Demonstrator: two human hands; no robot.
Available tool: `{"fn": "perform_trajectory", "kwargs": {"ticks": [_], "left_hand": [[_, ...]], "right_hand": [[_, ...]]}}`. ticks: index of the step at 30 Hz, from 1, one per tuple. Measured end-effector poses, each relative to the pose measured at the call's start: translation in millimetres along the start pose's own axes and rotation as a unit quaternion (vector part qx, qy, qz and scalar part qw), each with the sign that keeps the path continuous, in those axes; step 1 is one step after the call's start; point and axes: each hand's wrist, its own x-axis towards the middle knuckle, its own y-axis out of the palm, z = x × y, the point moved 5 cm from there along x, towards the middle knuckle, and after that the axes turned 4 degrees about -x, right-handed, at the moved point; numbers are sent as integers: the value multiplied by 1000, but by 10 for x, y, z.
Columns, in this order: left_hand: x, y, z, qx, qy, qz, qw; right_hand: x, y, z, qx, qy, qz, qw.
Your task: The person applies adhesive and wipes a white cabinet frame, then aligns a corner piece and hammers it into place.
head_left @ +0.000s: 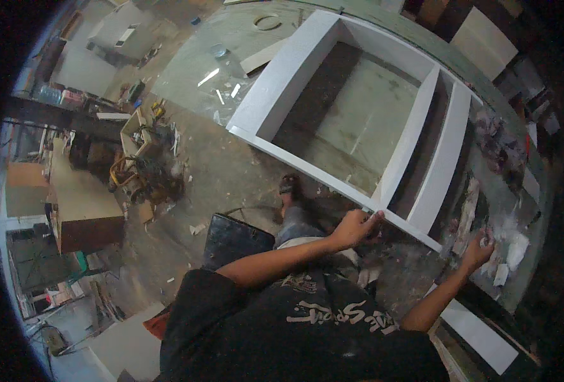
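Observation:
A white cabinet frame point(282, 83) with a large opening and two narrower ones lies on a greenish worktable point(205, 70). My left hand point(356, 229) is closed on the frame's near edge, close to where a divider meets it, its thumb by the top of the edge. Off the frame's right end, my right hand point(479, 250) is above the table with its fingers curled. Something small and pale shows at its fingertips, too small to name. Beside that hand lies a crumpled white piece of material point(517, 249), and a pale strip point(467, 205) lies farther back.
On the table's far side are a ring-shaped roll point(267, 23) and a clear round item point(219, 51). A dark flat-topped seat or box point(237, 240) stands by my legs. Tools and scraps point(145, 159) litter the floor at left, near a wooden cabinet point(88, 197).

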Motion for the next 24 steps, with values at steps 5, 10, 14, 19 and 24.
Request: {"fn": "perform_trajectory", "kwargs": {"ticks": [5, 10, 14, 19, 24], "left_hand": [[152, -12, 16, 32, 26, 69, 997], [389, -45, 367, 68, 162, 66, 982], [345, -65, 124, 104, 194, 88, 972], [211, -141, 312, 72, 212, 329, 917], [32, -378, 504, 65, 214, 501, 836]], "right_hand": [[-401, -54, 2336, 143, -138, 46, 979], [-1632, 928, 4947, 253, -442, 294, 809], [-2482, 2329, 6185, 156, -570, 353, 725], [-3258, 3936, 7282, 73, -621, 359, 693], [-3428, 4803, 7735, 51, -676, 285, 678]]}}
